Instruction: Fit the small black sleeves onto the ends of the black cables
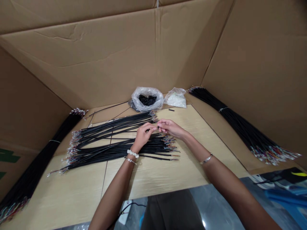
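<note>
Black sheathed cables [120,150] lie fanned on the pale wooden surface [153,175]. Above them, the left hand [144,136] and right hand [170,127] come together, pinching a small black piece [158,127]. Beyond sit a clear plastic bag [136,99] of black parts [147,100], a bag of white material [176,99], further cable bundles [235,123] and cardboard walls [96,54].

A: Is any writing showing up here?
B: Nothing is reading clearly. A green print is sitting low on the left cardboard wall [8,156], but it is running out of the frame, so no letters are coming through.
A: And the clear plastic bag [146,99]?
B: No label is showing on it, and the black cables [115,150] aren't showing any legible marking either.
A: What about the blue printed surface at the lower right [280,195]?
B: Its blue and yellow patches are showing, but no words are standing out on it.
</note>
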`<state>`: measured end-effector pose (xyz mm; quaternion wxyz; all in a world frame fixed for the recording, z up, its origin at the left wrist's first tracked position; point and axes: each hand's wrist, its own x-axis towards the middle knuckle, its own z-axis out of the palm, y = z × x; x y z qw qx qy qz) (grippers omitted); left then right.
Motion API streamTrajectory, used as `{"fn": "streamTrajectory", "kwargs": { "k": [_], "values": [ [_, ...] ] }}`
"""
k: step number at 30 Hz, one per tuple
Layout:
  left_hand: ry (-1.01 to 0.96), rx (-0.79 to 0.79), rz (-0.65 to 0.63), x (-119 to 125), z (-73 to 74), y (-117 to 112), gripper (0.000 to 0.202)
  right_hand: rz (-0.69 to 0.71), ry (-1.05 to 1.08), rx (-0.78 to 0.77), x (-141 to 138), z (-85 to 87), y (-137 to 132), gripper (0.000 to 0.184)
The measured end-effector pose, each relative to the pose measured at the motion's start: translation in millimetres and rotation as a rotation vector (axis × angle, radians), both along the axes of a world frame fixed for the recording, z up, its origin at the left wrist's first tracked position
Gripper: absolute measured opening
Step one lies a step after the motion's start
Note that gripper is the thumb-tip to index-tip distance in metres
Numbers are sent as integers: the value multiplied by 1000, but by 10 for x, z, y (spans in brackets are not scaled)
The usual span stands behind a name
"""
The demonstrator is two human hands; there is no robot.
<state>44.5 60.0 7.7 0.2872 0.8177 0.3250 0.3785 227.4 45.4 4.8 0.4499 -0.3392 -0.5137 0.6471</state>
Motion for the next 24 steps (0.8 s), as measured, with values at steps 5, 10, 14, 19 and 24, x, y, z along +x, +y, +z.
{"fn": "streamTrajectory", "kwargs": {
  "k": [5,10,14,19,24],
  "values": [
    [-1,6,-4,-7,-5,12,34,8,9,-11,0,-30,10,47],
    [6,3,-15,-18,-26,28,32,25,17,-8,3,-69,31,46],
    [16,-11,-13,-19,-27,35,31,41,-10,16,17,-79,35,45],
    [35,-73,-27,-28,-33,44,32,55,-96,108,42,-36,12,42],
    [45,-152,-53,-48,-28,52,36,50,-200,171,59,24,-22,40]
  ]
}}
